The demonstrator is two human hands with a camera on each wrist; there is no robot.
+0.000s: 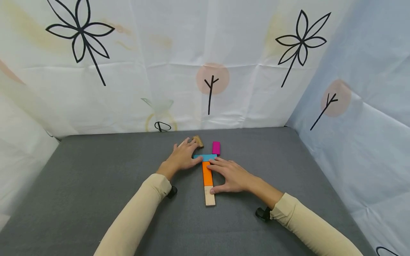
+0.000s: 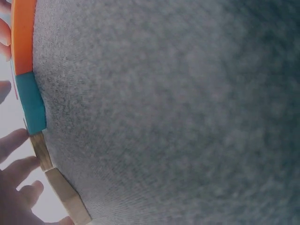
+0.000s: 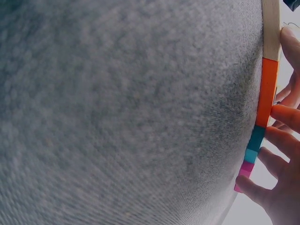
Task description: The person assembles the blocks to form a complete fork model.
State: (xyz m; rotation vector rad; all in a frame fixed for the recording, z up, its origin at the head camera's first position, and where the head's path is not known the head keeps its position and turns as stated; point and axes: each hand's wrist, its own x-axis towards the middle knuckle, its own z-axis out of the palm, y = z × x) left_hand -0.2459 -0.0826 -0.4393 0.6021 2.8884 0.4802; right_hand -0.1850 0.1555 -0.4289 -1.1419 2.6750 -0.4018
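Note:
A pale wooden block (image 1: 209, 196) and an orange block (image 1: 207, 174) lie end to end in a column. Across its far end lies a blue block (image 1: 206, 157). Beyond the blue block's right end is a magenta block (image 1: 216, 148); a brown wooden block (image 1: 198, 141) slants off at the left. My left hand (image 1: 179, 158) spreads over the far left, its fingers near the brown block and another pale block (image 2: 68, 197), mostly hidden in the head view. With fingers spread, my right hand (image 1: 235, 176) touches the column, thumb at the near pale block and fingertips by the orange and blue ones.
A dark grey cloth surface (image 1: 105, 185) lies under the blocks. White fabric (image 1: 179, 81) with printed leaves and trees hangs behind it, and another fabric panel (image 1: 378, 142) stands at the right. Dark bands sit at both wrists.

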